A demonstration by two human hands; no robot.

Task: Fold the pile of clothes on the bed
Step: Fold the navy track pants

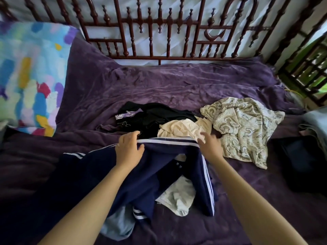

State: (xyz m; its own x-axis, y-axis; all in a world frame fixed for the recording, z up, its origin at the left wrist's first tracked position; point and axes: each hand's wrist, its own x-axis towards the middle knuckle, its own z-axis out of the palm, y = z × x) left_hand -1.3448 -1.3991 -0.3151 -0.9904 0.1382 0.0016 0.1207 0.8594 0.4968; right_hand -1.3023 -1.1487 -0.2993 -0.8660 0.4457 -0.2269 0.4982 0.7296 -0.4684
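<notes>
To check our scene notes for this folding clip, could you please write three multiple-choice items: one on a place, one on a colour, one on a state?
1. Relative to the black T-shirt, the letter-print garment lies: A) under it B) left of it C) right of it
2. The bedspread is: A) green B) purple C) white
3. The navy striped garment is: A) lifted in both hands' grip B) folded flat C) rolled up
Answers: 1 C, it lies spread out to the right of the shirt; 2 B, purple cloth covers the bed; 3 A, the left hand and right hand hold its striped edge up.
</notes>
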